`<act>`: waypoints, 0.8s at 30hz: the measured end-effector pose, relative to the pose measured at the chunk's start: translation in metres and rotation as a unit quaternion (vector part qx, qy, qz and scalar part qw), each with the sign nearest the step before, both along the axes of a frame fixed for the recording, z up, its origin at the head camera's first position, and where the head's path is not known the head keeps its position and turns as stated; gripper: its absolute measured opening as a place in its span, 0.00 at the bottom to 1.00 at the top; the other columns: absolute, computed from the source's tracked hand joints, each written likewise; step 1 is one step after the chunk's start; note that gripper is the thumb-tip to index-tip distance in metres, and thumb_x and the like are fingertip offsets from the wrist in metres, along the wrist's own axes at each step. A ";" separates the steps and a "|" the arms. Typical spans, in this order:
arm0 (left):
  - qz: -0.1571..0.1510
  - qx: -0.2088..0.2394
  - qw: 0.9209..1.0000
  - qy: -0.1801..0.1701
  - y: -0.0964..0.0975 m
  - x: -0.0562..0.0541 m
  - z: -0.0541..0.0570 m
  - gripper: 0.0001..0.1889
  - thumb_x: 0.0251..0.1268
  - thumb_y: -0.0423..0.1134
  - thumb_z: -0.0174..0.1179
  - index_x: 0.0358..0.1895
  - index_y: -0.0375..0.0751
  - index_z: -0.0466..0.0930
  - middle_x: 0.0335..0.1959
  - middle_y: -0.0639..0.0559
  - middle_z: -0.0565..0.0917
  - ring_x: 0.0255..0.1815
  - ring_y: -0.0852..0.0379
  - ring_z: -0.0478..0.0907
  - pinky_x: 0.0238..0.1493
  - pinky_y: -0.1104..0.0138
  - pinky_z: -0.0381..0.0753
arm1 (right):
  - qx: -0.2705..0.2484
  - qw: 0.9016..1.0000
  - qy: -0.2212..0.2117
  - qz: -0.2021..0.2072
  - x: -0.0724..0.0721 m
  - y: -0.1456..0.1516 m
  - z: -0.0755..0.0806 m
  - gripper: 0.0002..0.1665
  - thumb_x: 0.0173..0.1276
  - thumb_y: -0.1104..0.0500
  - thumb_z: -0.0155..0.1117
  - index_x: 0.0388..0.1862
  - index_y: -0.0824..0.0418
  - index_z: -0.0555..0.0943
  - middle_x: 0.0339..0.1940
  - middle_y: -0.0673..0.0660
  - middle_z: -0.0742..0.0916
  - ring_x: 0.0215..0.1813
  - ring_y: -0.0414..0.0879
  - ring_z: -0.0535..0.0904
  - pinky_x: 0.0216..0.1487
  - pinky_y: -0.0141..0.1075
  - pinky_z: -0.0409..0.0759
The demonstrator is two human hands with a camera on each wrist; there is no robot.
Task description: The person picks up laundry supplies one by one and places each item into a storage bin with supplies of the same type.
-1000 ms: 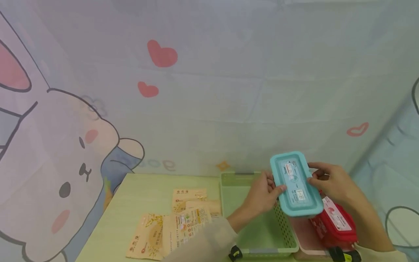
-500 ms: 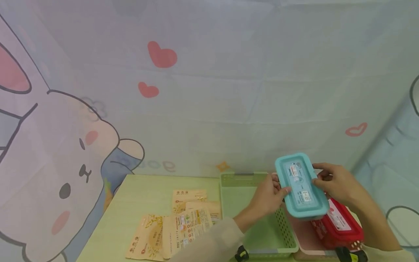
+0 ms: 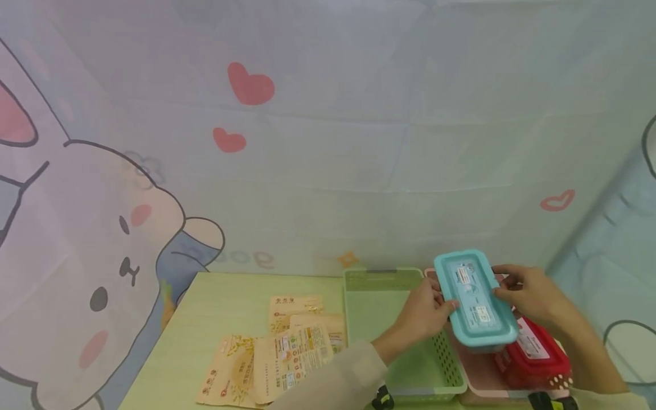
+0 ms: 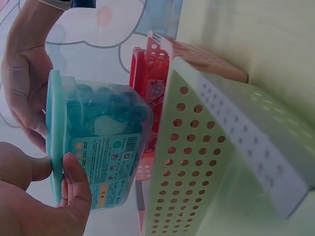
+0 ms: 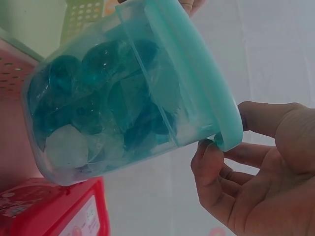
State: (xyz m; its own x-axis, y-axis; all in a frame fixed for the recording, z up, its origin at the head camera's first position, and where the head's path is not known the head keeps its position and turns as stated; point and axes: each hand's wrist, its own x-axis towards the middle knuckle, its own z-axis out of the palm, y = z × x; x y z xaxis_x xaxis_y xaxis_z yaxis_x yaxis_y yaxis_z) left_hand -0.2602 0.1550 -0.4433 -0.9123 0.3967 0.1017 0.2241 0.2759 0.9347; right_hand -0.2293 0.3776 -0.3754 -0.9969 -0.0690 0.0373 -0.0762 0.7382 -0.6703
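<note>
One clear plastic tub (image 4: 106, 147), rounded-rectangular, with smooth turquoise lid (image 3: 476, 299) and rounded teal contents (image 5: 101, 64); left hand (image 3: 422, 307) and right hand (image 3: 532, 293) pinch opposite lid edges, holding it tilted above a perforated pink basket (image 3: 474, 370), near a glossy red box (image 3: 533, 353).

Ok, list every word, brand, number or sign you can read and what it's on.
Nothing reads clearly enough to quote.
Teal tub: print on the lid and side label, barcode included, too small and blurred.
Red box: its white label is too blurred.
Beige packets: print too small.
Backdrop: faint letters, too washed out.
</note>
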 end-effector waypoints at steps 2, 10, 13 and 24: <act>0.006 -0.007 1.000 -0.009 0.001 0.001 -0.002 0.15 0.77 0.40 0.66 0.57 0.38 0.75 0.30 0.56 0.76 0.24 0.63 0.74 0.24 0.70 0.79 | -0.009 1.000 -0.007 0.003 -0.001 0.002 -0.004 0.34 0.75 0.67 0.65 0.73 0.81 0.66 0.42 0.63 0.82 0.38 0.52 0.82 0.32 0.41 0.88; 0.015 -0.019 1.000 -0.018 0.006 0.001 -0.008 0.15 0.76 0.39 0.67 0.56 0.40 0.74 0.29 0.56 0.75 0.23 0.64 0.72 0.23 0.71 0.76 | -0.006 1.000 -0.017 0.002 -0.004 0.004 -0.014 0.34 0.76 0.67 0.62 0.76 0.80 0.65 0.41 0.62 0.81 0.37 0.51 0.80 0.31 0.41 0.87; 0.018 -0.031 0.999 -0.019 0.007 0.001 -0.010 0.14 0.76 0.40 0.67 0.56 0.41 0.74 0.28 0.56 0.75 0.23 0.64 0.72 0.23 0.71 0.74 | -0.002 1.000 -0.024 0.000 -0.004 0.004 -0.016 0.34 0.76 0.66 0.62 0.75 0.79 0.66 0.40 0.62 0.82 0.36 0.51 0.80 0.31 0.43 0.86; 0.031 -0.057 0.998 -0.025 0.019 0.002 -0.025 0.17 0.74 0.41 0.70 0.56 0.42 0.75 0.27 0.57 0.75 0.23 0.64 0.72 0.23 0.71 0.74 | 0.045 0.998 -0.045 -0.022 -0.010 0.012 -0.038 0.35 0.75 0.64 0.62 0.73 0.83 0.65 0.39 0.65 0.85 0.36 0.51 0.81 0.31 0.44 0.86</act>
